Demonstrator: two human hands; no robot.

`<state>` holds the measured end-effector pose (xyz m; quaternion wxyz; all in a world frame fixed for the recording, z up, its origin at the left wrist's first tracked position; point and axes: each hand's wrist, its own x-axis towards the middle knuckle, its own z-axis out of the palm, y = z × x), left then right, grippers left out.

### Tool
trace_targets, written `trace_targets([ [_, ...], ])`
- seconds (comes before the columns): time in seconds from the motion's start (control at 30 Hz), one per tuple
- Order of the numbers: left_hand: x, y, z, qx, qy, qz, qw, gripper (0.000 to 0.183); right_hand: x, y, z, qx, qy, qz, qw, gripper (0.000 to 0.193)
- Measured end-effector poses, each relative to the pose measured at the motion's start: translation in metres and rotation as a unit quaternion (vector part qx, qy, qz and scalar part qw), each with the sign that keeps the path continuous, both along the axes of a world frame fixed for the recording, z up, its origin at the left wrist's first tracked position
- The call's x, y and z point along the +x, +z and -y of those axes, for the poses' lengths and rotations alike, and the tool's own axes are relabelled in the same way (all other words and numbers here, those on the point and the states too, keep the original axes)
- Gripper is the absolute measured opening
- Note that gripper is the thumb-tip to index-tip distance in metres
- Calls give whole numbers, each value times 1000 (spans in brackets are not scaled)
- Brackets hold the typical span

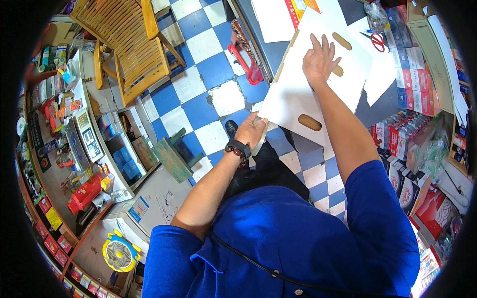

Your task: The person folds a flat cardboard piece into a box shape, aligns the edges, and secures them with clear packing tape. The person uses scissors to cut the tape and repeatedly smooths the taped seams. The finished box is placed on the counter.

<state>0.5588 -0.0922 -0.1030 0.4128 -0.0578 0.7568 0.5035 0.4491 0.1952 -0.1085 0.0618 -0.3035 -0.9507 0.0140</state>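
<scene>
Left hand [252, 130]: grasping pale object [260, 139] | right hand [319, 62]: splayed on white cardboard [298, 92] | counter [110, 171]: blue boxes [124, 159] inside

The person wears a bright blue shirt [278, 223]. It has a short left sleeve [171, 258] and a short right sleeve [377, 198], both the same blue as the rest. Small round buttons [298, 292] sit on the front, and a thin black cord [243, 254] runs slantwise across it. The left hand [250, 134] and the right hand [319, 62] are bare. On the left wrist there is a black watch [240, 146], with dark red-brown beads [242, 157] right next to it. The pants [278, 174] are black, and so is the shoe [231, 127] that shows.
</scene>
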Motion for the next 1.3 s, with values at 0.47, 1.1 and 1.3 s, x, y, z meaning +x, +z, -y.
trace_targets([
  [0.47, 4, 19, -16, 139, 40, 165, 976, 33, 31, 2, 85, -72, 59, -44, 995, 71],
  [1.1, 1, 7, -19, 133, -37, 84, 987, 34, -24, 21, 50, -28, 117, 66, 991, 60],
  [1.3, -2, 10, -18, 136, -26, 113, 984, 33, -34, 28, 52, -22, 91, 105, 990, 57],
])
